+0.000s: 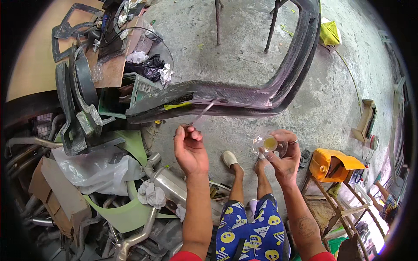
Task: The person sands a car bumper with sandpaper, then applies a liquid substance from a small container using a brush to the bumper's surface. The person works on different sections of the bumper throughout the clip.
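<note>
Panel (244,93) across top centre, ahead of both hands, above floor (187,35). Left hand (190,150) nearer than panel, brush (203,112) in it, tip at panel's middle stretch. Right hand (286,155) to its right, cup (270,143) in fingers, just nearer than panel's bend. Far upper left: board (30,69). Crate (141,89) between board and panel's left end, bag (146,69) at crate's far side. Lower left: pipes (139,239); plastic sheet (100,169) over pile, cardboard (54,191) left of sheet, muffler (172,180) right of it, beside left forearm. Right of right hand: jug (331,165); wooden tray (363,122) behind jug, farther right.
</note>
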`<state>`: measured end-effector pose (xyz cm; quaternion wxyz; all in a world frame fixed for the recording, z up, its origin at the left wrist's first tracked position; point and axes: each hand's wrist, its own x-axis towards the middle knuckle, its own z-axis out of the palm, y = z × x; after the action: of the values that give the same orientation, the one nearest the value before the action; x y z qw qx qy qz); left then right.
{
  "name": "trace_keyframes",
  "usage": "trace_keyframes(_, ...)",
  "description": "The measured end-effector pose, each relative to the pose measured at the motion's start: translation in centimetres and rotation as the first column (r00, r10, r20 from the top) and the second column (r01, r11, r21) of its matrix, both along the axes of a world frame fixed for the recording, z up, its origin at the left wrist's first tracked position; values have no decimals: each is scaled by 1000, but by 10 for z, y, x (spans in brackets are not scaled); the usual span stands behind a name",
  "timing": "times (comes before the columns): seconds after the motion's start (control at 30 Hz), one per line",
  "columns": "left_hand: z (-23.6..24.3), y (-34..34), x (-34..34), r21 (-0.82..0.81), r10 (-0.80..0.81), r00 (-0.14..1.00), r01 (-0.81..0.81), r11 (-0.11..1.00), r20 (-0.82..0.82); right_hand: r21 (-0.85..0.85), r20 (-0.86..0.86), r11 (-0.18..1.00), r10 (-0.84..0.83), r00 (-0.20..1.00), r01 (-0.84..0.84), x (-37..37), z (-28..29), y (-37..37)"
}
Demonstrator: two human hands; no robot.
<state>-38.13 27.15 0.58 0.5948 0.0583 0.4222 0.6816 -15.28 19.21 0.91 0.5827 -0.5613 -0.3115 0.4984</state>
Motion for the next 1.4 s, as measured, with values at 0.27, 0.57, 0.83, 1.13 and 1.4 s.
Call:
trace_keyframes(0.27,5,-7,9,30,-1,999,0,1000,50,6,5,1000,2,1000,-2,3,1,2)
trace_keyframes(0.57,2,-7,1,75,72,993,-79,994,91,-5,12,998,56,998,-56,10,1,5)
trace_keyframes(0.83,5,-2,10,-17,117,993,-117,993,27,24,15,996,85,996,-85,7,5,9)
trace_keyframes(1.13,11,-7,10,17,111,993,-112,994,47,35,29,995,89,996,-90,6,2,9)
trace_keyframes(1.4,27,-16,-6,115,112,993,-107,988,-36,9,25,996,93,995,-93,3,13,22)
